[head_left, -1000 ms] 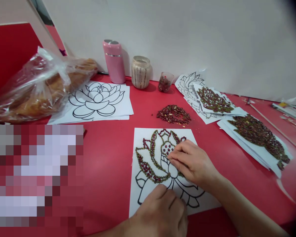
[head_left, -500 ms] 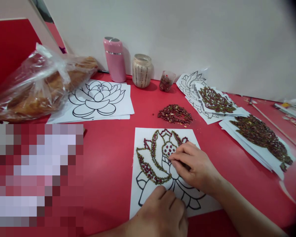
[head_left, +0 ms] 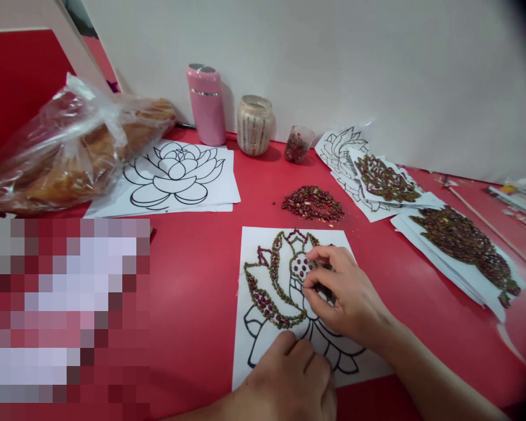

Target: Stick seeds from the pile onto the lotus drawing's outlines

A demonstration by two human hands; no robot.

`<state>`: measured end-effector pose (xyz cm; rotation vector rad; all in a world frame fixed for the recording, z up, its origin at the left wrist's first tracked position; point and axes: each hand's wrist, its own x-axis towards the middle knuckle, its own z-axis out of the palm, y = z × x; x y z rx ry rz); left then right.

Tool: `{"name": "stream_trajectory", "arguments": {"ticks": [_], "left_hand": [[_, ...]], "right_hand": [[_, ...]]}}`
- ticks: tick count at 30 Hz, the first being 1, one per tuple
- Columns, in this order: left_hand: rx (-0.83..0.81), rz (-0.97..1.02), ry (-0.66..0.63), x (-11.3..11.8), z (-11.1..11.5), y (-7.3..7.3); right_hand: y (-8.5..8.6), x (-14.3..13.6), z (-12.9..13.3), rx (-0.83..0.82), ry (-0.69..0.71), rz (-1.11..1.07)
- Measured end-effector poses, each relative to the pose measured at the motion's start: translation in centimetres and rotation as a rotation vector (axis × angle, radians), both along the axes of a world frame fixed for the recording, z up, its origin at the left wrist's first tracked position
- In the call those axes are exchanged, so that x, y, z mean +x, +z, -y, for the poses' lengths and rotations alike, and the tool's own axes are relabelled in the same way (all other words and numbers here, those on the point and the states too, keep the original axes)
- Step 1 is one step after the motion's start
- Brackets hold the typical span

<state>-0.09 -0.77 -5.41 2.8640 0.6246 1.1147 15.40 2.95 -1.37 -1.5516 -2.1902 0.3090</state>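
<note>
A white sheet with a lotus line drawing (head_left: 269,351) lies on the red table. Green and dark red beans (head_left: 263,304) follow its left petals and top outline, and a few red beans (head_left: 301,268) dot the centre pod. Over the right of that pod is my right hand (head_left: 346,286), its thumb and forefinger apart with nothing visible between the tips. Part of the flower's right side is hidden beneath it. My left hand (head_left: 291,374) rests curled on the sheet's lower edge, knuckles up; whatever its fingers hold is hidden.
Behind the sheet lies a pile of red beans (head_left: 311,203). Farther back stand a pink flask (head_left: 206,108), a glass jar (head_left: 254,128) and a small cup of beans (head_left: 298,145). Bean-covered sheets (head_left: 464,240) are at right; printed lotus sheets (head_left: 219,187) and a plastic bag (head_left: 70,158) at left.
My right thumb and forefinger have parted from a pinch at the centre pod, the forefinger lifting up and away. My left hand stays in place on the sheet.
</note>
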Motion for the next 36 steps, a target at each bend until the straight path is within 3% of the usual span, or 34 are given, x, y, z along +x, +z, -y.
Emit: {"name": "stream_trajectory", "arguments": {"ticks": [16, 25, 36], "left_hand": [[0.020, 0.040, 0.021, 0.3, 0.1, -0.2], [0.002, 0.039, 0.024, 0.1, 0.0, -0.2], [0.018, 0.026, 0.007, 0.2, -0.2, -0.2]], "right_hand": [[-0.6, -1.1, 0.0, 0.034, -0.087, 0.000], [0.4, 0.4, -0.3, -0.052, -0.184, -0.252], [-0.3, -0.1, -0.7, -0.022, -0.128, -0.139]]}}
